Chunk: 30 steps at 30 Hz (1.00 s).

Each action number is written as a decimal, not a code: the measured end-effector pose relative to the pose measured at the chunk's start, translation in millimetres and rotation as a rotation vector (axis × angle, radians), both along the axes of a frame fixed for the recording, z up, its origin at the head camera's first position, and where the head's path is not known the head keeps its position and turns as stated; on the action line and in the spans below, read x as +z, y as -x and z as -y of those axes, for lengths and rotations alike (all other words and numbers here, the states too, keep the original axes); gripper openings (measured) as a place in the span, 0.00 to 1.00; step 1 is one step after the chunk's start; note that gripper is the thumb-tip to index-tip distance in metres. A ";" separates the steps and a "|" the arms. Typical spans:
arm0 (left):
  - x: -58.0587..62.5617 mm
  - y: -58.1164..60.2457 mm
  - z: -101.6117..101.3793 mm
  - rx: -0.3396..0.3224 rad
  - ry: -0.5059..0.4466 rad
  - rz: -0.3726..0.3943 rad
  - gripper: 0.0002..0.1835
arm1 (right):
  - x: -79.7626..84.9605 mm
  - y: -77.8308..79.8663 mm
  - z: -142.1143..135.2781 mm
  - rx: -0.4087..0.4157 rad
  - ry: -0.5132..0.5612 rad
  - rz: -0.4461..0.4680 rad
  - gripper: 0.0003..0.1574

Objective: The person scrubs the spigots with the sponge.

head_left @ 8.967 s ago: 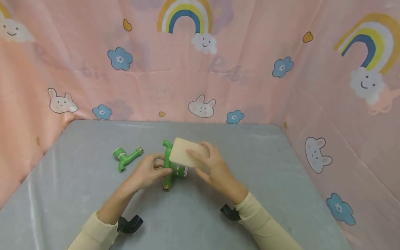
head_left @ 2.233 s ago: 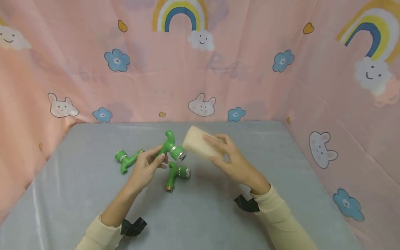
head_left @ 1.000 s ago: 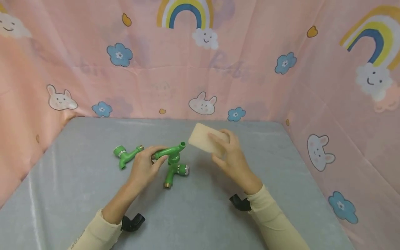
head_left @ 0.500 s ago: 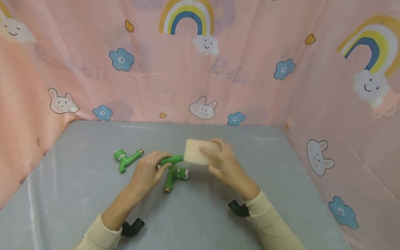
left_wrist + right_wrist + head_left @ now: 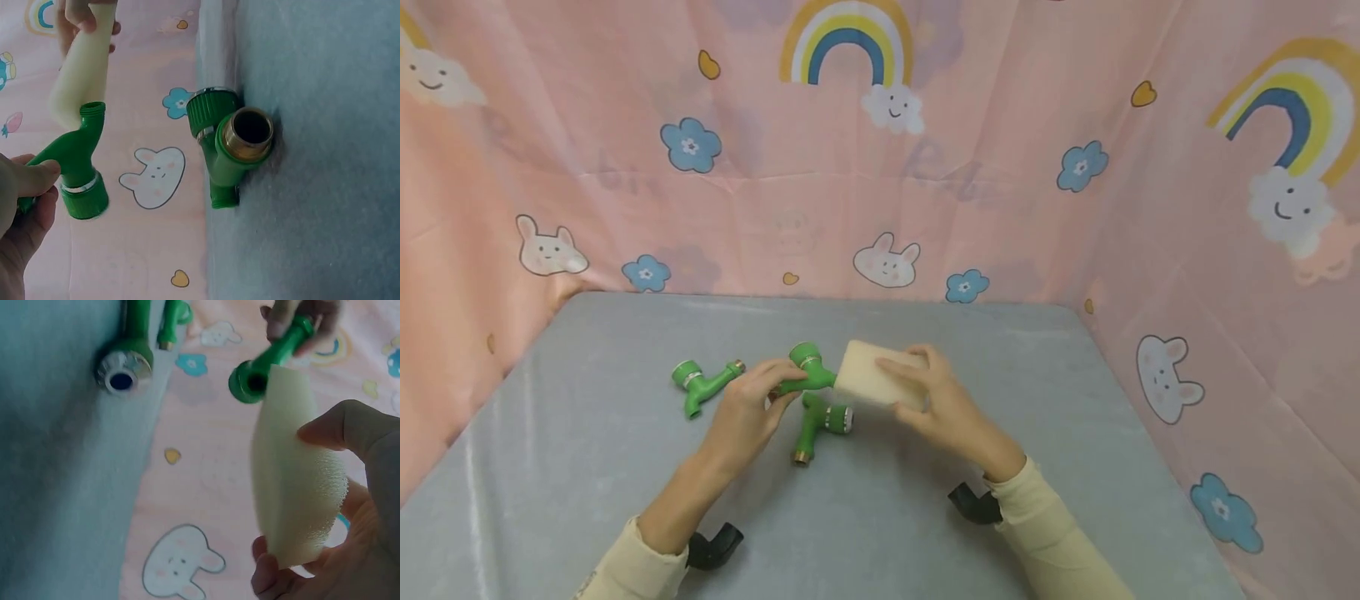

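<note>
My left hand [image 5: 751,410] pinches a green faucet [image 5: 806,377] by its pipe end, above the table. Its ribbed knob points away from me and the spout points right; in the left wrist view the spout [image 5: 92,111] ends at the sponge. My right hand [image 5: 942,408] grips a cream sponge [image 5: 872,372] between thumb and fingers, squeezing it slightly in the right wrist view. The sponge's left edge overlaps the spout tip; whether they touch I cannot tell. Just below the held faucet, a second green faucet [image 5: 809,429] lies on the table.
A third green faucet [image 5: 702,386] lies to the left, its brass end pointing right. Grey cloth covers the table [image 5: 880,533], and a pink patterned curtain [image 5: 760,192] closes off the back and sides. Black curved pieces [image 5: 973,504] stick out at both sleeves.
The left hand has turned the faucet from knob down to knob away from me. From its raised place a second ago, the sponge has come down and left to the spout.
</note>
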<state>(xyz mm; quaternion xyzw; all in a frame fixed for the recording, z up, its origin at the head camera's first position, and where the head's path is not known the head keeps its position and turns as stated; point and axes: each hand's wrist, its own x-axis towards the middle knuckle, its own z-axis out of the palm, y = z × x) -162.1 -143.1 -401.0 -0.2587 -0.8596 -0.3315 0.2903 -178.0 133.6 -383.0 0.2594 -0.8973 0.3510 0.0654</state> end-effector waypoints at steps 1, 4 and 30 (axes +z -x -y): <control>0.0 0.4 0.7 0.003 -0.004 -0.020 0.18 | 1.3 0.7 -3.3 -0.024 -0.006 0.008 0.36; 0.2 1.8 2.6 0.011 -0.006 -0.048 0.18 | 6.6 3.2 -13.6 -0.048 0.013 0.032 0.35; -0.7 3.9 3.8 0.076 0.027 -0.082 0.18 | 3.6 1.7 2.7 0.027 0.037 -0.242 0.41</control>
